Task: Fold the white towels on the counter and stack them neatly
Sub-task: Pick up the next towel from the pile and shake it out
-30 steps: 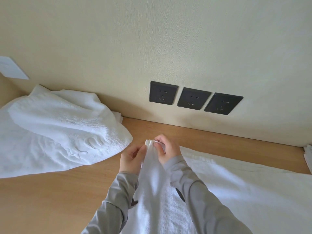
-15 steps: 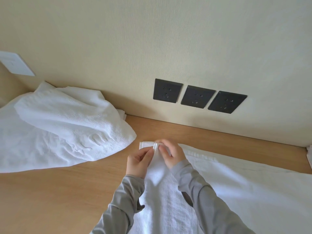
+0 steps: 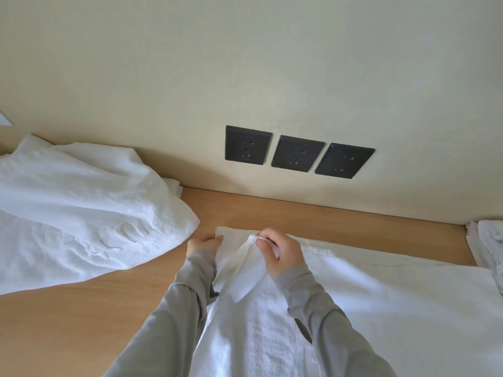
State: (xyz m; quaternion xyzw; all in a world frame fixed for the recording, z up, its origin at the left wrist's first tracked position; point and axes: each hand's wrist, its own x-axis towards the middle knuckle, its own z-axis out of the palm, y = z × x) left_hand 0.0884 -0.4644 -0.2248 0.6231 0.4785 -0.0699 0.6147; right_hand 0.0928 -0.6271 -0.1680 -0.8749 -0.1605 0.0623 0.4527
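A white towel (image 3: 394, 300) lies spread over the wooden counter (image 3: 89, 317) in front of me, reaching to the right. My left hand (image 3: 202, 244) grips its far left corner at the edge. My right hand (image 3: 280, 251) pinches a raised fold of the same towel just right of that, lifting the cloth into a ridge. A loose heap of white towels (image 3: 81, 213) sits at the left against the wall. Both grey sleeves cross the towel's near part.
Three black wall sockets (image 3: 296, 153) sit on the cream wall above the counter's back edge. More white cloth (image 3: 487, 246) shows at the far right edge. Bare wood lies between the heap and the spread towel.
My hands have moved apart: the left one slid left along the towel's edge to the corner, while the right keeps its pinch. The towel's top edge has come down toward the counter.
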